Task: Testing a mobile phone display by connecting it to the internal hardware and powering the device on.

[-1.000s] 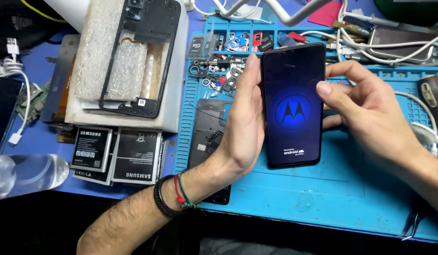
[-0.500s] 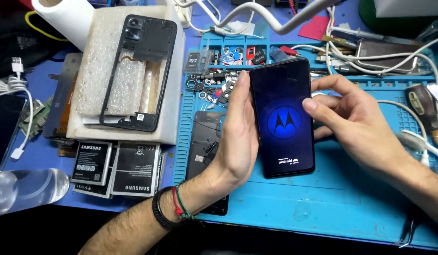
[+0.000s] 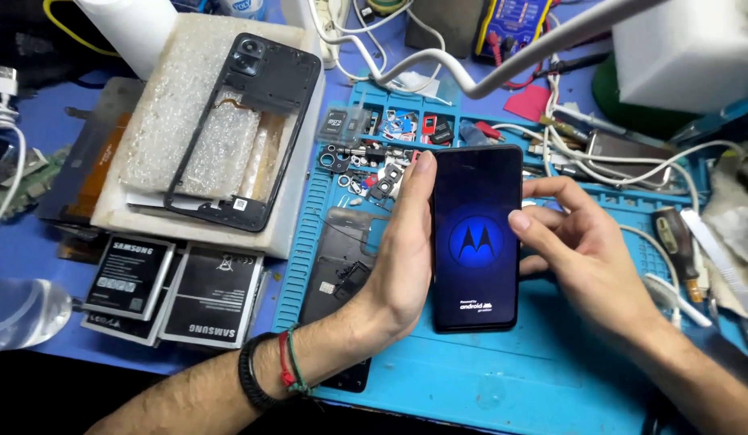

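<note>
Left hand (image 3: 402, 266) grip clasping glossy slab phone (image 3: 476, 238), right hand (image 3: 583, 258) fingers loose on its edge, blue ridged mat (image 3: 535, 370)

This is a phone repair workshop. A blue repair mat (image 3: 503, 379) covers the bench, with trays of tiny screws and parts (image 3: 374, 157) at 12 o'clock. An empty phone frame (image 3: 245, 133) lies at 10 o'clock, spare batteries (image 3: 176, 290) at 8 o'clock, and a yellow meter (image 3: 515, 24) sits at 1 o'clock.
</note>
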